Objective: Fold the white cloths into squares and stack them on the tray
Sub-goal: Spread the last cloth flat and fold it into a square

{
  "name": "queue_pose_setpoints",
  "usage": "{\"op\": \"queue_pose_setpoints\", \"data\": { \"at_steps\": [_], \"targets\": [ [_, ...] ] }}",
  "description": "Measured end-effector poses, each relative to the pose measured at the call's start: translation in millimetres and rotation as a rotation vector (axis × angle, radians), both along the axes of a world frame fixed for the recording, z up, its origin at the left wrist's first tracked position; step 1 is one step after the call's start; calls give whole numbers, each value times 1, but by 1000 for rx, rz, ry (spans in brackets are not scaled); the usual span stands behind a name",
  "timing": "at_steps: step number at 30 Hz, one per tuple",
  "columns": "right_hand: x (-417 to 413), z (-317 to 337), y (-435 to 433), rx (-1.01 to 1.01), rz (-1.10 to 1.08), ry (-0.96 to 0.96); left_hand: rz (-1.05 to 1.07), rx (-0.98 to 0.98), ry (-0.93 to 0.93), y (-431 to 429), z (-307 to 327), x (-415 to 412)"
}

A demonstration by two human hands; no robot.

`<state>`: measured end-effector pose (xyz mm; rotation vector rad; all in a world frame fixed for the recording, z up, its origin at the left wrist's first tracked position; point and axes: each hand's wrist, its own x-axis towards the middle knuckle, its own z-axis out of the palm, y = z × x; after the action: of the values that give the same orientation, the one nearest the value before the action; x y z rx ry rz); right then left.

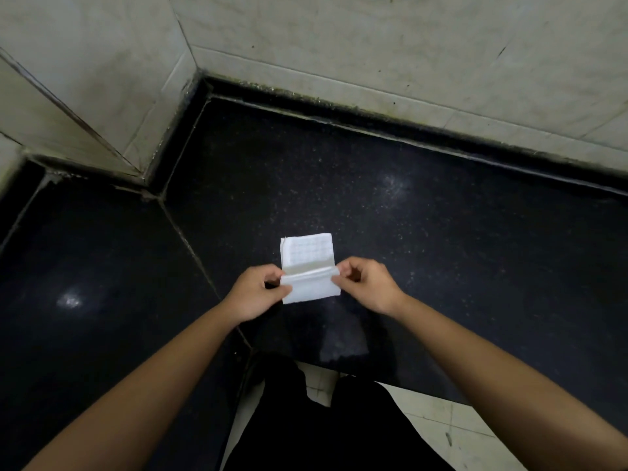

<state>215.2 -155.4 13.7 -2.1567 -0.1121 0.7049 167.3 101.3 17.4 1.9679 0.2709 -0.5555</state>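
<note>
A small white cloth (pixel 307 253) lies on the black stone counter (pixel 441 232), its near half turned up and over toward the far half. My left hand (pixel 256 294) pinches the left end of the raised edge. At the right end of that same edge my right hand (pixel 367 283) pinches it too. The far half lies flat and shows a faint grid pattern. No tray is in view.
Pale tiled walls (pixel 373 45) close off the counter at the back and form a corner at the left. A seam (pixel 190 246) runs across the counter left of the cloth. The counter's front edge (pixel 424 389) is near my body, with light floor below.
</note>
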Motion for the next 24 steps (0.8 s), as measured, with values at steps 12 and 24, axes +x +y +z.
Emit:
{"op": "queue_pose_setpoints", "data": {
  "at_steps": [12,24],
  "targets": [
    [55,-31,41,-45,-340,40,502,62,19,-9,-45,57],
    [24,-35,27,-285,64,-556,39,703,-526,-26,-50,29]
  ]
}}
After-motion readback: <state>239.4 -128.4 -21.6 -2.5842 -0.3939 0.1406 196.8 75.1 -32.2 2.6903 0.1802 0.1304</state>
